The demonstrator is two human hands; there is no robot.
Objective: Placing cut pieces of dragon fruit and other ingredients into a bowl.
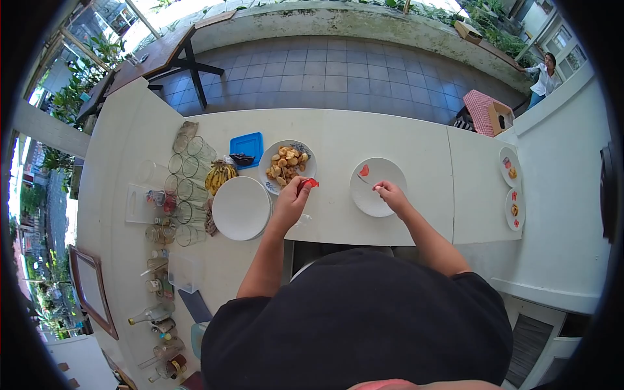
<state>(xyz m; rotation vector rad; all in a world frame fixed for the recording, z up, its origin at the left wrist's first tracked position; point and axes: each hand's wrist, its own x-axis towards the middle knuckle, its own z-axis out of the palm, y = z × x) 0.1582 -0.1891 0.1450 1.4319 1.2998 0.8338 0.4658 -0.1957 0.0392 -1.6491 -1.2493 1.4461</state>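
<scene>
My left hand (291, 204) pinches a soft red piece (310, 183), possibly a petal, just off the near right rim of the patterned plate. That plate (310, 174) has a blue motif and bears a heap of golden-brown fried food pieces (286, 163). Over a plain white plate (382, 168), my right hand (391, 197) holds a thin grey item (364, 181), too small to identify. Another red piece (364, 170) lies on the left side of this plate, by the far end of the thin item.
Stacked white plates (241, 207), bananas (221, 176) and a blue plastic lid (246, 145) stand left. Beyond are rows of glasses (187, 190), jars and bottles. Two plates (510, 166) with red and golden pieces sit far right. A person (543, 80) is at the back right.
</scene>
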